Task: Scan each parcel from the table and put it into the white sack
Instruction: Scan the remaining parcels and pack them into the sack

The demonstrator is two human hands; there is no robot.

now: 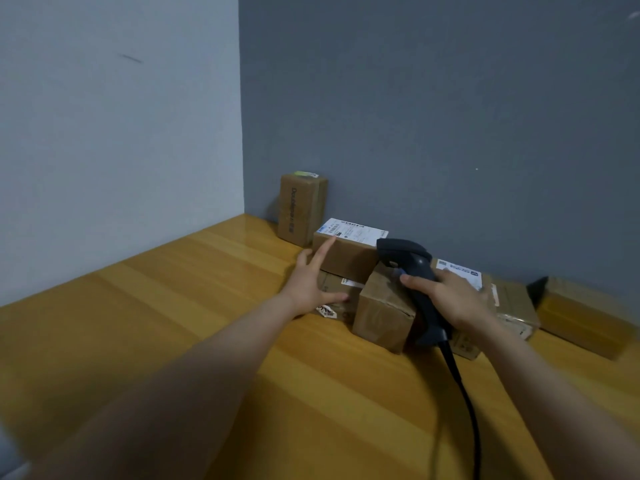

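Several brown cardboard parcels lie along the grey wall on the wooden table [173, 323]. A parcel with a white label [349, 247] sits on top of a flatter parcel [337, 299]. My left hand [311, 282] is spread out, its fingertips at the left side of the labelled parcel. My right hand [450, 296] grips a dark barcode scanner [412, 268] by its handle, its head over a crumpled parcel [384, 310]. The white sack is out of view.
An upright parcel [302, 207] stands in the corner. More parcels [516, 306] and a yellowish taped one [581, 313] lie at the right. The scanner's black cable [464, 393] runs down across the table toward me. Walls close off the left and back.
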